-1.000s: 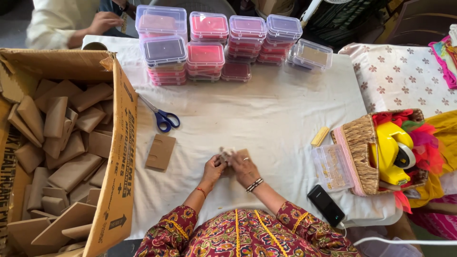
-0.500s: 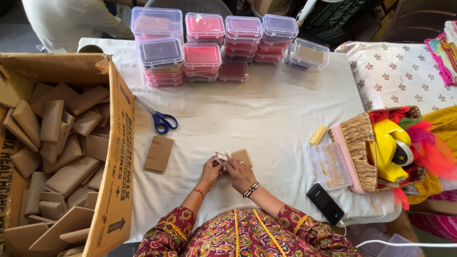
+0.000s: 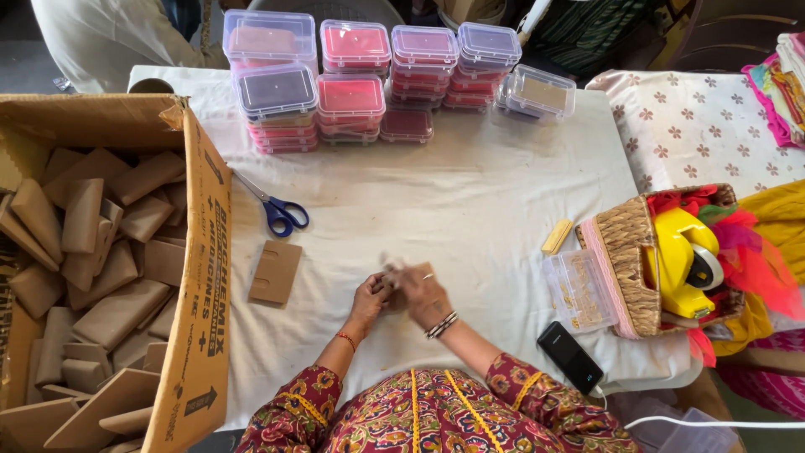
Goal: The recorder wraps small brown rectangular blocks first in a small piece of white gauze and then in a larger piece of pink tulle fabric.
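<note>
In the head view, your left hand (image 3: pixel 369 300) and right hand (image 3: pixel 423 294) meet over the white-covered counter (image 3: pixel 470 210), just right of the flat brown card (image 3: pixel 274 272). Both grips are closed around a small brown piece (image 3: pixel 394 289), which sits pinched between the two sets of fingertips; motion blur hides its exact shape and how each finger lies on it. The piece is held just above the cloth, well right of the open cardboard box (image 3: pixel 101 268) of folded brown card sleeves. The blue-handled scissors (image 3: pixel 277 210) lie between that box and the flat card, slightly farther from you. Stacked clear lidded tubs (image 3: pixel 352 80) line the far edge beyond the flat card. Far to its right stand a clear compartment case (image 3: pixel 579 289), a woven basket (image 3: pixel 629 260) and a black phone (image 3: pixel 570 356).
</note>
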